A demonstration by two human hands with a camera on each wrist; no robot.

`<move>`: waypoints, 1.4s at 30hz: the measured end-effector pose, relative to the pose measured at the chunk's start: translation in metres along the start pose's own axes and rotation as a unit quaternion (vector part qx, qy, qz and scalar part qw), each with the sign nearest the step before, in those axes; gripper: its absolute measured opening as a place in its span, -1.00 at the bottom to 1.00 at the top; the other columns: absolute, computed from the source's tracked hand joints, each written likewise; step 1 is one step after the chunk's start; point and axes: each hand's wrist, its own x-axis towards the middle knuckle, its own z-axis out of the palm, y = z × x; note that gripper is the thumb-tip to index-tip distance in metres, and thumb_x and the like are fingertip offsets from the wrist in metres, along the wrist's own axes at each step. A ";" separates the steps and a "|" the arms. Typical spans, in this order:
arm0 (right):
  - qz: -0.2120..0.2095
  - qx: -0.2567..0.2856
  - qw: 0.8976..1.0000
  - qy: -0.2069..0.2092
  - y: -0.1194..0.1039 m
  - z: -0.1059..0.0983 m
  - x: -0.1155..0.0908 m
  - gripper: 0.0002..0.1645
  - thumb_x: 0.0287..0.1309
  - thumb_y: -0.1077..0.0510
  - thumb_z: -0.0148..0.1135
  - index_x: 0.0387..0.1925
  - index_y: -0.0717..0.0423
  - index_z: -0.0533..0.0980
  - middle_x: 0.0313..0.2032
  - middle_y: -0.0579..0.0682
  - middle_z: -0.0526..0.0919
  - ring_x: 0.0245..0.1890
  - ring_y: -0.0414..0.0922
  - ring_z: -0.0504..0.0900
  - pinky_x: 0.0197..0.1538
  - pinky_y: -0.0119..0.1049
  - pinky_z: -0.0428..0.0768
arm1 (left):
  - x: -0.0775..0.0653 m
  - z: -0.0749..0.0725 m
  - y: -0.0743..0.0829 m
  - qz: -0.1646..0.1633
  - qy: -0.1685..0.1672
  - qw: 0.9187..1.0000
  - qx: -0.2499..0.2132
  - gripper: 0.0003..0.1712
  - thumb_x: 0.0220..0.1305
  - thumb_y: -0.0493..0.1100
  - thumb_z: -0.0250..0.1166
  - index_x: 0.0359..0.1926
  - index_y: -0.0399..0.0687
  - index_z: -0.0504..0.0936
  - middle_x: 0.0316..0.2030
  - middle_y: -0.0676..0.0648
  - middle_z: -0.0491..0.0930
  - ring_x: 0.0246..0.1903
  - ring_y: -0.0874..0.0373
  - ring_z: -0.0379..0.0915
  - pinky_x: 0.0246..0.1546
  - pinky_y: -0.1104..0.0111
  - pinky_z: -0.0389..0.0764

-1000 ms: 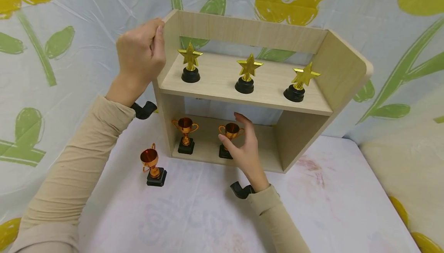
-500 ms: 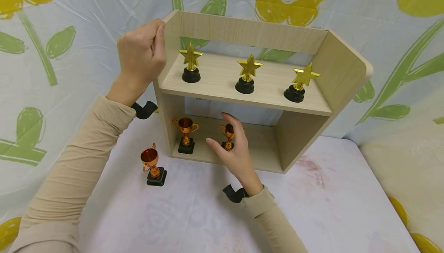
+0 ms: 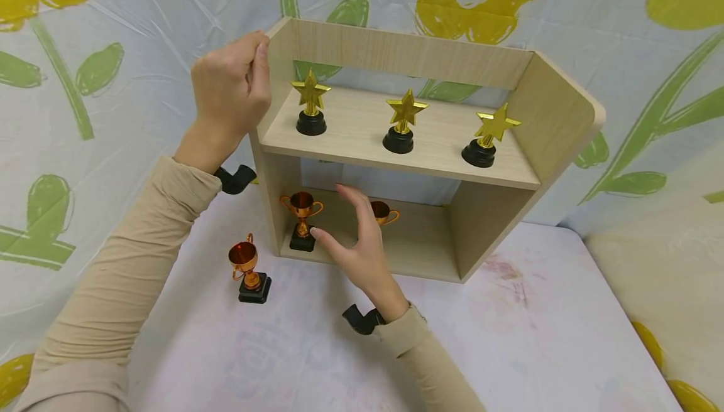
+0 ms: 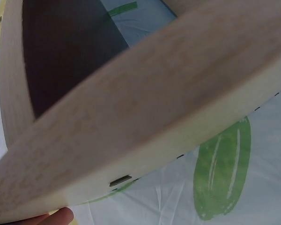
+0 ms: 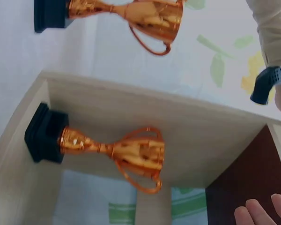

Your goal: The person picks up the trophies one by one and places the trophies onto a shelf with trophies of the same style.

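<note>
My left hand [image 3: 229, 95] grips the upper left side panel of a light wooden shelf [image 3: 362, 161]; its fingertips [image 4: 61, 216] show against the panel edge in the left wrist view. At the lower compartment, my right hand [image 3: 364, 252] has thumb and fingers spread in a wide curve, holding nothing. Its thumb tip appears beside the base of a copper-coloured trophy cup [image 3: 302, 206] on the lower left; contact cannot be told. Behind that hand stands a second trophy cup [image 3: 381, 212], mostly hidden. A third trophy cup [image 3: 244, 258] stands on the table, left of the shelf.
On the upper board stand three gold star trophies, the left [image 3: 310, 101], middle [image 3: 404, 120] and right [image 3: 489, 135], on black round bases. A white-covered table [image 3: 543, 324] carries the shelf. Behind it hangs a flower-printed cloth [image 3: 153, 4].
My right hand has moved left along the lower compartment, from in front of the second trophy cup toward the left one. The left hand keeps its grip on the shelf.
</note>
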 end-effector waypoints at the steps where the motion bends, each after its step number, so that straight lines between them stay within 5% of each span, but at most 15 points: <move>1: -0.001 0.001 1.000 -0.002 -0.001 0.003 0.000 -0.11 0.08 0.19 0.46 0.41 -0.05 0.26 0.33 -0.12 0.34 0.35 -0.11 0.29 0.36 -0.04 0.22 | 0.000 0.000 0.000 0.001 0.000 1.000 0.000 -0.61 0.36 -0.12 -0.11 -0.49 -0.23 0.49 -0.70 -0.10 0.27 -0.71 0.02 0.16 -0.62 0.19 0.08; 16: -0.013 0.017 0.999 -0.029 -0.013 0.036 -0.003 -0.11 0.09 0.16 0.44 0.40 0.14 0.23 0.36 0.03 0.33 0.38 -0.11 0.26 0.38 -0.04 0.23 | 0.000 -0.001 0.000 -0.002 -0.002 1.000 0.006 -0.62 0.35 -0.12 -0.11 -0.50 -0.21 0.47 -0.69 -0.10 0.26 -0.70 0.02 0.15 -0.61 0.19 0.06; 33: 0.002 0.037 0.996 -0.086 -0.012 0.076 -0.019 -0.12 0.10 0.14 0.44 0.40 0.08 0.23 0.37 0.04 0.31 0.39 -0.13 0.25 0.36 -0.08 0.27 | 0.000 0.001 -0.001 -0.003 0.003 1.000 0.000 -0.62 0.35 -0.12 -0.10 -0.52 -0.22 0.47 -0.69 -0.09 0.24 -0.70 0.06 0.13 -0.61 0.20 0.06; 42: 0.042 0.034 0.990 -0.127 -0.011 0.095 -0.032 -0.14 0.13 0.05 0.42 0.40 0.00 0.24 0.38 -0.11 0.26 0.40 -0.19 0.21 0.35 -0.12 0.29 | 0.000 0.000 0.000 -0.007 0.000 1.000 0.005 -0.62 0.35 -0.11 -0.11 -0.51 -0.21 0.48 -0.70 -0.09 0.25 -0.70 0.04 0.15 -0.61 0.20 0.07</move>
